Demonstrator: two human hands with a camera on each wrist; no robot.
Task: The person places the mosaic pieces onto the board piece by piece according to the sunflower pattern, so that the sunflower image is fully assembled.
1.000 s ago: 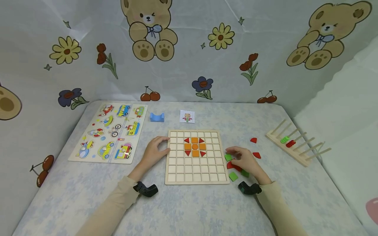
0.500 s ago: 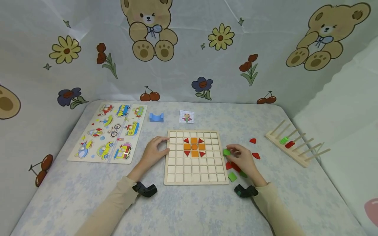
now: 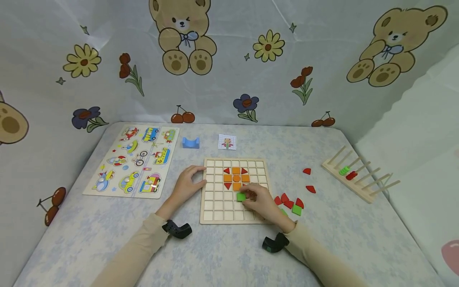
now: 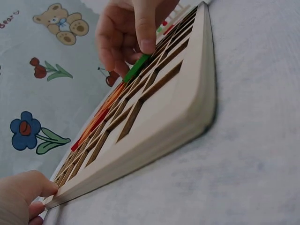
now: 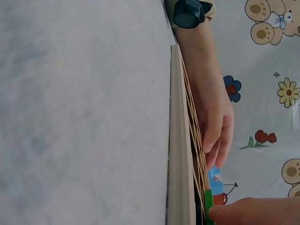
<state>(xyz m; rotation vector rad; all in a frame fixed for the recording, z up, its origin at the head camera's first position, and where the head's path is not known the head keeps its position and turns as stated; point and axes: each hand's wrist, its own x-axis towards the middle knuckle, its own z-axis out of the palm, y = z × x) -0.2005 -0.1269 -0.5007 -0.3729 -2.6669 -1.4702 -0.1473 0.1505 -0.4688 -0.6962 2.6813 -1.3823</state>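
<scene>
In the head view, my right hand (image 3: 263, 204) pinches a green square tile (image 3: 240, 197) over the wooden grid board (image 3: 229, 222), just in front of the lower orange square (image 3: 237, 186). The left wrist view shows this tile (image 4: 137, 68) tilted between thumb and fingers at the grid. My left hand (image 3: 186, 184) rests its thumb and fingertips against the board's left edge. An orange round piece (image 3: 236, 178) sits mid-pattern, with orange squares and red triangles around it; my right hand partly hides one triangle.
Right of the board lie red quarter-round pieces (image 3: 288, 204) and green squares (image 3: 296, 210). Farther right stands a peg rack (image 3: 349, 181) with green and red beads. A pattern card (image 3: 227, 142), a blue stand (image 3: 191, 142) and a vehicle puzzle (image 3: 132, 161) lie behind and left.
My right hand has picked up a green square from the pile right of the board and carried it left over the grid. The left hand has stayed at the board's edge.
</scene>
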